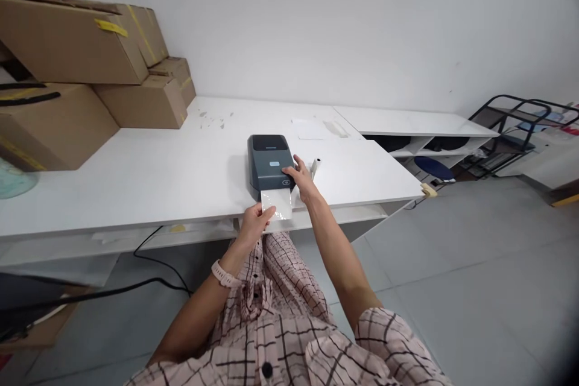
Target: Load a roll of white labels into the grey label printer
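Observation:
A dark grey-blue label printer (pixel 270 160) stands near the front edge of the white table (pixel 181 187). From its front a white label sheet (pixel 279 202) sticks out over the table edge. My left hand (pixel 256 221) pinches the sheet's left lower corner between thumb and fingers. On the printer's right front corner rests my right hand (pixel 300 178), its fingers apart, with one fingertip near the front button. Just to the right of that hand lies a white roll or tube (pixel 315 166), partly hidden.
Cardboard boxes (pixel 72 42) are stacked at the left against the wall. Flat white paper (pixel 312 128) lies behind the printer. Below the table at left hang black cables (pixel 156 281). A blue stool (pixel 433 167) and a black rack (pixel 520 117) stand at the right.

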Available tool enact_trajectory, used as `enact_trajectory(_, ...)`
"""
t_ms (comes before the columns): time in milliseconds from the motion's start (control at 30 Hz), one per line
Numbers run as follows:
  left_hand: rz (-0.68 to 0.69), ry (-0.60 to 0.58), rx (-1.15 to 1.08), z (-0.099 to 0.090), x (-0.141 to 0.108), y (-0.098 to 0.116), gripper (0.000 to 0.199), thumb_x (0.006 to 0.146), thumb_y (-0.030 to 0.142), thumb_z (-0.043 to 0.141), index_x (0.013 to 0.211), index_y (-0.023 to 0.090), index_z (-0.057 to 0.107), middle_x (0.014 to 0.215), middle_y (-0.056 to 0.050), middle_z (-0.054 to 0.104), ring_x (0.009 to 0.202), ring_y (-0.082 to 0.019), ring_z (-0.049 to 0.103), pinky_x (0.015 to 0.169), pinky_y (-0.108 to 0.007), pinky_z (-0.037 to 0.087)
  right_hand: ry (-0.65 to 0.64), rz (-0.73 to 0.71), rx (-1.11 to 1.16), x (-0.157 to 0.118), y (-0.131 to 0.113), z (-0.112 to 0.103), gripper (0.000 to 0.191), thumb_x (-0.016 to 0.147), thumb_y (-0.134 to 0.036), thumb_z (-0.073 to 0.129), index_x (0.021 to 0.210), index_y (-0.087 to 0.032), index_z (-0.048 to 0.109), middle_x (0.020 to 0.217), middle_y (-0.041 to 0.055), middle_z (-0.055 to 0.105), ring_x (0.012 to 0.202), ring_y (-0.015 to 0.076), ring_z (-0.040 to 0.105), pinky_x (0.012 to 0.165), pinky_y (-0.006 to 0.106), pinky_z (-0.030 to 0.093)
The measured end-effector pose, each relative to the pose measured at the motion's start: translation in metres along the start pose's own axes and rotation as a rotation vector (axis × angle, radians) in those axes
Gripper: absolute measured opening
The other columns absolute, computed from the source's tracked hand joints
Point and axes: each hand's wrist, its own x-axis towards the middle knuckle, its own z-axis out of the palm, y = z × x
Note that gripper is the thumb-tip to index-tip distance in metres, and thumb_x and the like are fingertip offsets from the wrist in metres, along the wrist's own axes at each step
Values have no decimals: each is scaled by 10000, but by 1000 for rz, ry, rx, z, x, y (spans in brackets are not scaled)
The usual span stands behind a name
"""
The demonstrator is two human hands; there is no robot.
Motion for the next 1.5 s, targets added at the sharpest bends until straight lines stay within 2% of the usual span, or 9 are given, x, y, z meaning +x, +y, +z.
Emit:
enact_trajectory(233,40,2,112,-11,10,-20,455,672,598,792,647,193,584,552,52,492,514,-104,443,511,-237,349,-78,29,-100,20,-21,4,1151,626,-412,887,1624,-232,343,1482,135,626,1230,310,682,1090,465,569)
enact_trajectory(433,84,-24,212,-19,11,-9,428,748,553,775,637,194,570,588,43,489,579,-120,441,555,-252,343,-47,92,-191,26,-34,12,1172,617,-282,821,1655,-172,287,1303,162,716,1035,327,732,963,530,622)
enact_trajectory(533,221,122,273,-25,10,5,400,867,578,694,750,202,622,683,19,565,657,-144,521,622,-261,417,-49,82,-166,27,-30,12,1182,628,-309,835,1665,-203,277,1332,151,711,1091,335,731,1011,549,605)
enact_trajectory(633,335,299,295,-32,17,16,441,983,610,546,1162,233,689,1152,-90,725,1045,-232,680,890,-350,545,-39,-23,-91,16,-11,4,1094,673,-480,880,1627,-265,388,1516,134,616,1347,344,635,1181,529,503)
enact_trajectory(767,379,194,340,-35,38,13,630,1025,633,455,1575,327,468,1725,-78,378,1619,-290,298,1310,-507,274,7,-113,-26,-14,20,-12,823,851,-758,678,1543,-336,538,1681,47,461,1593,308,377,1329,525,295)
enact_trajectory(900,423,156,349,-29,51,0,662,1047,605,421,1655,353,352,1785,-30,249,1674,-257,114,1358,-495,148,40,-177,-129,-33,37,-17,751,953,-788,485,1582,-378,494,1736,4,366,1648,301,247,1348,576,198)
enact_trajectory(1167,438,193,186,-26,52,-7,628,1048,591,420,1626,346,434,1775,15,276,1669,-273,133,1368,-468,148,39,-218,-79,-30,47,-19,663,1005,-742,364,1575,-432,497,1723,-55,381,1640,293,269,1362,544,206)
enact_trajectory(1333,532,147,85,-29,78,31,610,1049,572,439,1613,340,458,1720,-16,403,1616,-284,323,1328,-446,304,0,-358,-303,-19,7,-20,722,1006,-718,424,1656,-414,343,1758,-17,313,1645,339,235,1336,610,216)
enact_trajectory(1500,460,276,156,-42,132,67,601,982,473,610,1542,277,517,1553,-121,599,1462,-305,535,1176,-462,463,58,-625,-654,41,-67,2,910,965,-734,524,1699,-333,165,1776,101,242,1643,382,188,1298,676,201)
